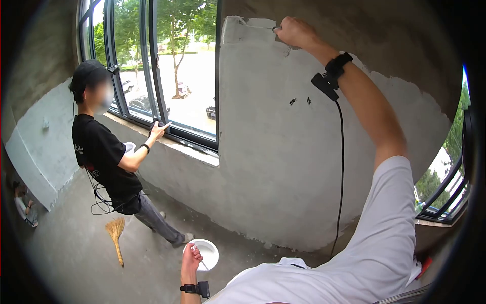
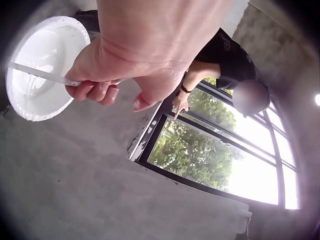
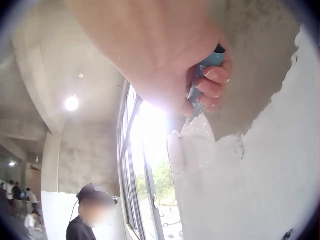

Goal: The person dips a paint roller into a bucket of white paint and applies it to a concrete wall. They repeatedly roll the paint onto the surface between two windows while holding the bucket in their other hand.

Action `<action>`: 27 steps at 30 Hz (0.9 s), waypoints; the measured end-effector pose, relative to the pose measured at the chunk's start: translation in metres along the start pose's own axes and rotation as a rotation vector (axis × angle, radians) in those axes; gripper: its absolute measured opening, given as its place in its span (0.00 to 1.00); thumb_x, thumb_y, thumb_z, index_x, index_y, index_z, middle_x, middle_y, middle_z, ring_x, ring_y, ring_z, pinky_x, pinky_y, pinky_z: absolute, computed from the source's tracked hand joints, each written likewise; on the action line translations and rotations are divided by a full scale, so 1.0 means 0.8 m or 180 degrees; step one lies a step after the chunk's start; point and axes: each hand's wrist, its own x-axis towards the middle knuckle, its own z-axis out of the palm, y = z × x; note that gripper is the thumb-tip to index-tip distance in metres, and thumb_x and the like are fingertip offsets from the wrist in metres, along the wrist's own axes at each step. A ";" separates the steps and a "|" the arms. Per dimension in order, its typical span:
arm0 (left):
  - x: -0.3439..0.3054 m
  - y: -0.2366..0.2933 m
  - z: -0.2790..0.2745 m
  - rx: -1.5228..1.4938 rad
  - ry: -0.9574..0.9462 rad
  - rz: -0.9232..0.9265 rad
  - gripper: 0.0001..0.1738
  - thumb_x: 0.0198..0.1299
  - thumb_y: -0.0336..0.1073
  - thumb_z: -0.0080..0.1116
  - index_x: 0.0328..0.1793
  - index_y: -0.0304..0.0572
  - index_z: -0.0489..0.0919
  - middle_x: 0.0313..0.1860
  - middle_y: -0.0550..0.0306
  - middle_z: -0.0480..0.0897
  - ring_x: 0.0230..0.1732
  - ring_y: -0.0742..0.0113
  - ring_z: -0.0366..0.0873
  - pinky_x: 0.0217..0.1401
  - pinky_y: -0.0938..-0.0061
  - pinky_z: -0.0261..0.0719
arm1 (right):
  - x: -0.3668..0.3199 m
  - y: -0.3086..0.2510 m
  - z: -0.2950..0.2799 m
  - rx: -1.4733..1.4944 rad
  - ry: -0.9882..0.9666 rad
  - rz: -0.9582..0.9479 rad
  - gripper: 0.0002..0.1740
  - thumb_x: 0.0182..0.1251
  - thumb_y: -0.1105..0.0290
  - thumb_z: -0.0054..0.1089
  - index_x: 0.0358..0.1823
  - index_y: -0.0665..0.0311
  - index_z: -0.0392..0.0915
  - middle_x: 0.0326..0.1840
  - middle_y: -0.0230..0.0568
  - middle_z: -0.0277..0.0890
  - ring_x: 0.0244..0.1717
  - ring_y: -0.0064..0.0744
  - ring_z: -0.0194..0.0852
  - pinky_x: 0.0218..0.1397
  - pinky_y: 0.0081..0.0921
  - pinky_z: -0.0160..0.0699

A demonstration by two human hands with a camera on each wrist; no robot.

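Observation:
High on the wall, my right hand (image 1: 296, 33) grips a putty knife by its blue-grey handle (image 3: 204, 64), fingers wrapped round it. The blade end lies at the upper edge of the white coating (image 1: 283, 121), beside the window; my hand and the coating mostly hide it. Down low, my left hand (image 1: 191, 257) holds the thin white handle (image 2: 45, 75) of a round white bucket (image 1: 215, 256). That handle crosses the bucket's mouth in the left wrist view. White material shows inside the bucket.
Another person (image 1: 101, 147) in black stands at the window (image 1: 152, 66), a hand near its frame. A straw broom (image 1: 116, 238) lies on the concrete floor. From my right wrist camera hangs a black cable (image 1: 342, 167). Bare grey wall (image 1: 405, 40) extends above the coating.

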 end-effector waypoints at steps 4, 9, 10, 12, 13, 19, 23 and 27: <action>-0.009 -0.004 0.004 0.0051 0.0042 0.0050 0.13 0.60 0.46 0.55 0.27 0.53 0.69 0.14 0.73 0.59 0.13 0.79 0.54 0.19 0.78 0.57 | 0.017 -0.013 0.013 0.0025 0.0007 -0.0052 0.22 0.69 0.52 0.54 0.44 0.65 0.83 0.38 0.44 0.85 0.45 0.44 0.84 0.49 0.43 0.81; 0.001 -0.004 0.014 0.0149 0.0012 -0.0090 0.13 0.60 0.45 0.55 0.27 0.51 0.68 0.14 0.74 0.59 0.13 0.79 0.54 0.20 0.79 0.57 | 0.011 0.025 0.014 -0.0112 0.0130 -0.0001 0.22 0.68 0.51 0.54 0.45 0.64 0.83 0.41 0.45 0.85 0.46 0.46 0.83 0.49 0.43 0.80; 0.000 -0.003 0.022 0.0157 0.0024 -0.0111 0.13 0.60 0.45 0.55 0.27 0.51 0.68 0.14 0.74 0.59 0.13 0.79 0.54 0.20 0.79 0.57 | 0.009 0.041 0.014 -0.0067 0.0084 0.0016 0.23 0.68 0.51 0.55 0.46 0.64 0.83 0.42 0.46 0.85 0.47 0.47 0.83 0.50 0.43 0.80; -0.002 -0.002 0.035 0.0289 -0.0028 -0.0124 0.13 0.60 0.45 0.55 0.27 0.51 0.68 0.14 0.74 0.59 0.14 0.79 0.54 0.20 0.79 0.57 | 0.005 0.074 0.013 -0.0050 0.0004 0.0092 0.23 0.68 0.50 0.55 0.47 0.64 0.82 0.43 0.46 0.85 0.47 0.47 0.83 0.50 0.43 0.79; 0.001 -0.003 0.039 0.0355 -0.0069 -0.0159 0.14 0.60 0.46 0.55 0.26 0.51 0.69 0.14 0.74 0.59 0.14 0.79 0.55 0.21 0.79 0.58 | 0.001 0.095 0.011 -0.0041 0.0044 -0.0018 0.23 0.67 0.50 0.56 0.45 0.64 0.83 0.39 0.47 0.84 0.44 0.47 0.83 0.47 0.42 0.79; 0.028 -0.017 0.063 0.0557 -0.0179 -0.0335 0.14 0.60 0.46 0.55 0.26 0.53 0.69 0.14 0.73 0.58 0.15 0.78 0.55 0.21 0.79 0.58 | -0.054 0.202 -0.034 -0.0066 0.0150 -0.0224 0.24 0.66 0.50 0.58 0.30 0.69 0.81 0.20 0.46 0.76 0.24 0.42 0.75 0.33 0.40 0.73; 0.042 -0.027 0.085 0.0669 -0.0364 -0.0389 0.14 0.61 0.47 0.54 0.26 0.53 0.69 0.14 0.73 0.59 0.15 0.78 0.55 0.21 0.78 0.58 | -0.100 0.248 -0.073 -0.0016 -0.0035 -0.0106 0.24 0.65 0.52 0.58 0.27 0.69 0.81 0.19 0.46 0.75 0.23 0.39 0.73 0.31 0.38 0.71; 0.044 -0.035 0.111 0.0726 -0.0430 -0.0511 0.14 0.61 0.47 0.53 0.26 0.53 0.69 0.14 0.73 0.59 0.15 0.78 0.55 0.22 0.77 0.58 | -0.125 0.313 -0.090 -0.0065 -0.0052 -0.0329 0.23 0.65 0.53 0.57 0.27 0.70 0.80 0.18 0.47 0.74 0.21 0.39 0.70 0.29 0.37 0.69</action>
